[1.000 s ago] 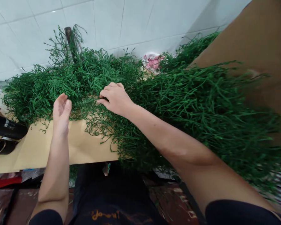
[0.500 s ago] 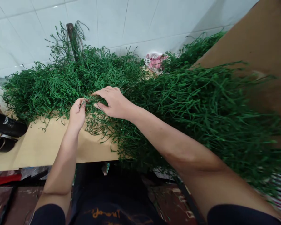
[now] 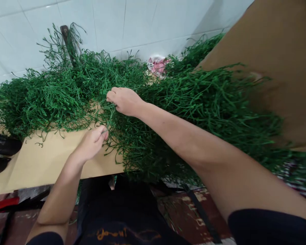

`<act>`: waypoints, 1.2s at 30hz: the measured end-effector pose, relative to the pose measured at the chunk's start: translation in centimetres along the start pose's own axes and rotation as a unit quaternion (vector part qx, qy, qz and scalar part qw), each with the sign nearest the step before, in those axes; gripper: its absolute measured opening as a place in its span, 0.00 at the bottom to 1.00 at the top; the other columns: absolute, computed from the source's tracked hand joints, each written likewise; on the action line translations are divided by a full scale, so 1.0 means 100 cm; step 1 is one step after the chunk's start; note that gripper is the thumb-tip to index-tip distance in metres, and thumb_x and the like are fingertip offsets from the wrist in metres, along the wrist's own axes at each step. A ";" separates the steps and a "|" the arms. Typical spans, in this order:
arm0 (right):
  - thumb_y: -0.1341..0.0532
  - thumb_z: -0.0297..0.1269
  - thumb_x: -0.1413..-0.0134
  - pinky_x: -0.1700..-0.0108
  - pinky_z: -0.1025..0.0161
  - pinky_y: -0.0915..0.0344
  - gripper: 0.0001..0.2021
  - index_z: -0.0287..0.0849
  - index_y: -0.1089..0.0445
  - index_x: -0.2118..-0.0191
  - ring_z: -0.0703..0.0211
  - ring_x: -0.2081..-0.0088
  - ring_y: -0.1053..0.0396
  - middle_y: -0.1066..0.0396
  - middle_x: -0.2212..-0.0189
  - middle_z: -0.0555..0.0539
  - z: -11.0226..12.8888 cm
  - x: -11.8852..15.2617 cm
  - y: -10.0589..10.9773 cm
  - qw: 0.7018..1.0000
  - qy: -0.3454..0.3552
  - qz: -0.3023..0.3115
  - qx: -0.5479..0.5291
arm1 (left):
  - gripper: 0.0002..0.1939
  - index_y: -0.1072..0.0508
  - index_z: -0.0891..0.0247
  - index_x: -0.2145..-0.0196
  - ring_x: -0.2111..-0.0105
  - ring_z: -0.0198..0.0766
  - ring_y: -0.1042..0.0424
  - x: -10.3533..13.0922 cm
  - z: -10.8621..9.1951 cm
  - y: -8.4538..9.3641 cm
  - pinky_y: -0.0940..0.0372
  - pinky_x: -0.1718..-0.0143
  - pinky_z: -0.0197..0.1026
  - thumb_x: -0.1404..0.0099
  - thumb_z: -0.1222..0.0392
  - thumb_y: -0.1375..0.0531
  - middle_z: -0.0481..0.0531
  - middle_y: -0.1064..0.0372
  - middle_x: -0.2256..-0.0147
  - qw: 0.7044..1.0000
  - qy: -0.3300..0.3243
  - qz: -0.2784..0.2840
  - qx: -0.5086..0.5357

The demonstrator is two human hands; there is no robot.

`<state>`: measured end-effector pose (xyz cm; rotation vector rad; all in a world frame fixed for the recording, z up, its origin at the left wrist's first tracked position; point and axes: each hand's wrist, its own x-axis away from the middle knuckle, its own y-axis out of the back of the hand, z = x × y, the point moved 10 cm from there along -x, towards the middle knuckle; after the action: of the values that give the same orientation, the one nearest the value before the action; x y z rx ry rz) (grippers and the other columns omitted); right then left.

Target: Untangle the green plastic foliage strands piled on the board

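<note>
The left hand (image 3: pixel 95 141) is narrow over the near edge of the green stems (image 3: pixel 193 112), thumb laid against curled fingers on a thin strand (image 3: pixel 104 132), its far end too small to make out. The right hand (image 3: pixel 124 101) sits farther back among the stems, back of the hand up and fingers curled in; the palm and most of the fingertips are hidden, so I cannot tell whether it grips any. The stems lie in a loose tangle along the table, heaped to the left and more thickly to the right, where the right forearm covers part of the heap and the outer strands blur. Brown paper (image 3: pixel 53 146) shows bare in front of the left heap. A large brown sheet (image 3: pixel 275 68) is cut off at the top and right edges. A wooden stick (image 3: pixel 67 42) stands tilted near the tiled wall (image 3: pixel 137 23), its lower end buried in stems. The pink and white bundle (image 3: pixel 158 66) behind is partly covered and hard to name. At the left edge a black bottle (image 3: pixel 5 143), cut off, carries white letters that read "VACU", the rest unclear; the dark mug (image 3: pixel 0 164) beside it is cut off too. The dark shirt (image 3: pixel 104 217) has orange script, illegible.
</note>
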<state>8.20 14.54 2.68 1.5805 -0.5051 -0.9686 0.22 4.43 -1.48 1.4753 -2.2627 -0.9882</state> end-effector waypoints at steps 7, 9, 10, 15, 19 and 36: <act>0.51 0.29 0.42 0.53 0.48 0.37 0.15 0.31 0.37 0.51 0.46 0.56 0.32 0.34 0.57 0.35 -0.089 -0.010 0.002 0.977 -0.186 -0.087 -0.062 | 0.09 0.37 0.60 0.70 0.68 0.38 0.35 0.021 -0.066 -0.062 0.40 0.64 0.40 0.46 0.72 0.51 0.50 0.35 0.72 0.978 -0.150 0.129 -0.067; 0.49 0.31 0.42 0.52 0.51 0.37 0.14 0.32 0.36 0.53 0.48 0.56 0.32 0.34 0.57 0.37 -0.077 -0.010 0.005 0.984 -0.140 -0.082 -0.067 | 0.13 0.35 0.62 0.62 0.61 0.41 0.34 0.005 -0.056 -0.059 0.38 0.59 0.44 0.45 0.71 0.50 0.54 0.34 0.65 0.984 -0.117 0.081 -0.106; 0.49 0.30 0.42 0.52 0.52 0.37 0.13 0.32 0.35 0.53 0.49 0.56 0.33 0.34 0.58 0.38 -0.067 -0.009 0.007 0.988 -0.117 -0.072 -0.066 | 0.17 0.36 0.64 0.57 0.58 0.43 0.35 -0.003 -0.051 -0.056 0.37 0.56 0.46 0.45 0.71 0.49 0.57 0.34 0.61 0.985 -0.102 0.059 -0.130; 0.49 0.27 0.45 0.50 0.57 0.40 0.14 0.31 0.33 0.55 0.52 0.54 0.35 0.34 0.58 0.38 -0.028 0.000 0.015 0.997 -0.039 -0.026 -0.060 | 0.30 0.41 0.63 0.45 0.44 0.48 0.43 -0.016 -0.042 -0.021 0.41 0.45 0.52 0.46 0.71 0.48 0.62 0.45 0.47 0.982 -0.103 -0.011 -0.156; 0.50 0.25 0.47 0.49 0.57 0.42 0.16 0.31 0.33 0.54 0.52 0.54 0.37 0.35 0.58 0.38 -0.018 0.003 0.014 0.998 -0.016 -0.018 -0.059 | 0.25 0.35 0.59 0.51 0.44 0.47 0.42 -0.012 -0.033 0.045 0.38 0.48 0.49 0.48 0.70 0.44 0.57 0.45 0.47 0.976 -0.071 -0.187 -0.085; 0.55 0.33 0.36 0.58 0.60 0.41 0.17 0.34 0.33 0.52 0.52 0.56 0.33 0.31 0.58 0.38 -0.014 -0.014 -0.005 0.998 0.013 0.005 0.068 | 0.15 0.40 0.60 0.80 0.78 0.35 0.45 -0.024 0.001 0.022 0.49 0.72 0.38 0.36 0.59 0.51 0.45 0.46 0.81 0.989 0.022 -0.148 -0.003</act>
<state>8.46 16.51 2.66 1.7076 -0.5703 -0.9213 -0.32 7.11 0.27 1.8490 -2.0468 -1.0279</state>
